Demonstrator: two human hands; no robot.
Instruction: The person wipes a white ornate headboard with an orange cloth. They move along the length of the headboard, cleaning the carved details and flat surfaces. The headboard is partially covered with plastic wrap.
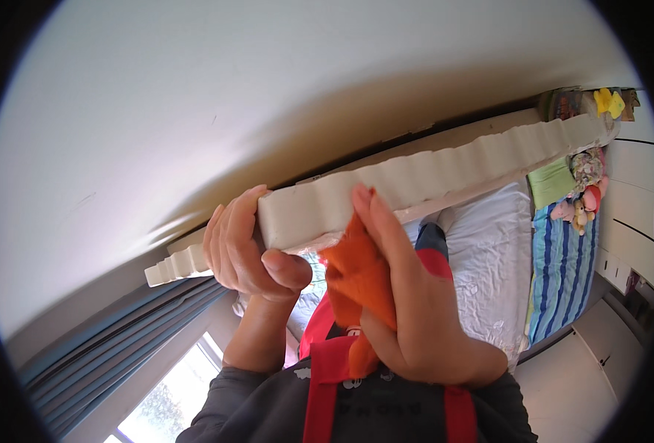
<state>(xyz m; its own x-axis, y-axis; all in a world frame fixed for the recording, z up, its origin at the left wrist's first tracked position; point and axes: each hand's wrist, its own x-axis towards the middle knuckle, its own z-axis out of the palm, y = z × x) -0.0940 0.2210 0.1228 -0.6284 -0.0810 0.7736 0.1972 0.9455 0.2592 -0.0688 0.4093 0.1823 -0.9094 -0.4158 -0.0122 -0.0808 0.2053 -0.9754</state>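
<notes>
**Orange cloth [360, 269] held up to a wavy cream board [423, 173]**

At the middle of the frame, an orange cloth hangs in folds from a person's right hand [423, 314], bunched between thumb and palm, just below the near end of the board. That hand's fingers are closed on the cloth, with the foremost fingertips reaching up against the board's front face. The left hand [242, 247], left of centre, grips the board's near end, fingers curled around the corner and thumb underneath. The board, scalloped along its upper edge, runs from the centre to the upper right. A shorter scalloped piece [179, 264] shows at the left, beyond the left hand.

Behind the board, a pale wall [157, 111] fills the upper frame, a brown shadow falling across it. Below, right of centre, spreads a white sheet [489, 266]; next to it lie a blue striped blanket [563, 266], a green pillow [553, 182] and a cluster of soft toys [579, 210]. White cabinets [563, 369] stand at the lower right. A grey-blue curtain [120, 362] and a bright window [164, 402] occupy the lower left. The person wears a dark top [386, 413] with red straps [323, 399], at the bottom of the frame.
</notes>
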